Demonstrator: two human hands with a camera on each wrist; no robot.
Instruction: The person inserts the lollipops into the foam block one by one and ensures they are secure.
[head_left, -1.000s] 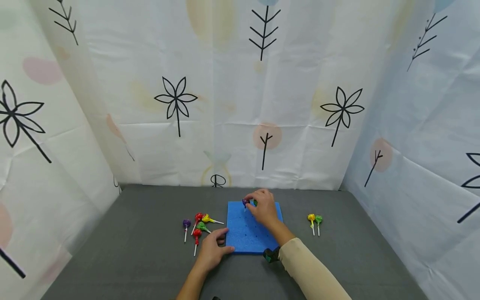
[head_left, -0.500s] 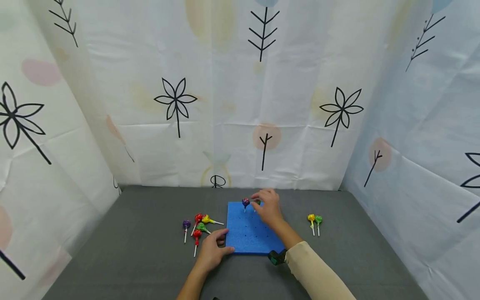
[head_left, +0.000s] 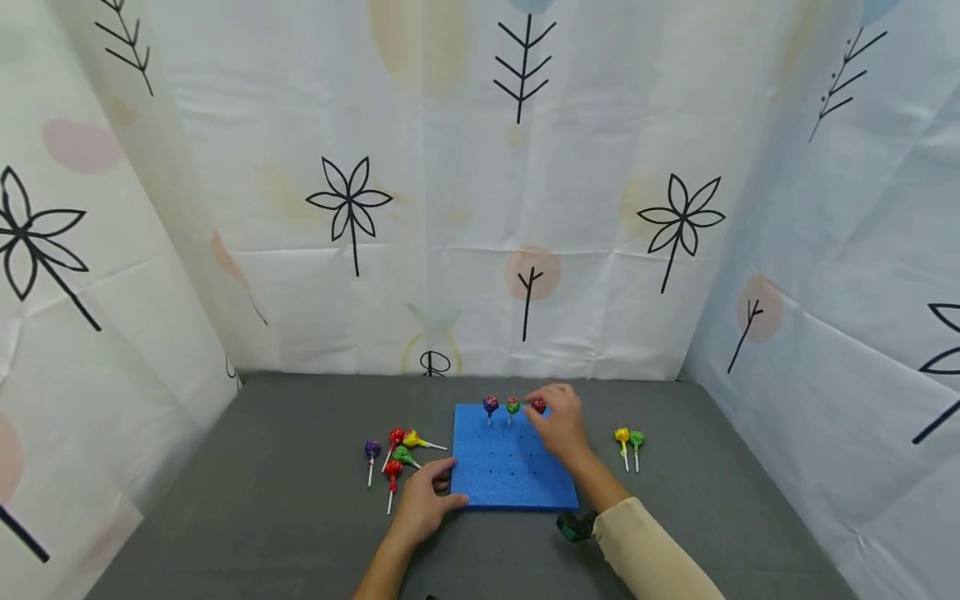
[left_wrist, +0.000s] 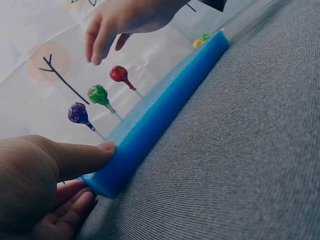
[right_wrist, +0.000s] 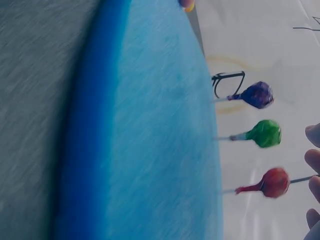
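Note:
Three lollipops stand upright in a row along the far edge of a blue foam board (head_left: pixel 517 483): a purple lollipop (head_left: pixel 491 405), a green lollipop (head_left: pixel 513 405) and a red lollipop (head_left: pixel 538 406). My left hand (head_left: pixel 422 500) holds the board at its near left corner, thumb (left_wrist: pixel 90 157) against the edge and other fingers (left_wrist: pixel 75 205) round the side. Over the red lollipop hovers my right hand (head_left: pixel 558 421), its fingers loosely bent with nothing between them. A gap shows between those fingers and the candy in the left wrist view.
Left of the board lie several loose lollipops, among them a purple one (head_left: pixel 372 450), a yellow one (head_left: pixel 422 438) and a red one (head_left: pixel 393 469). To the right are a yellow lollipop (head_left: pixel 623 437) and a green one (head_left: pixel 637 438). Small holes dot the board.
My right hand has let go of the purple lollipop and moved right, past the green one to above the red one. My left hand stays on the board.

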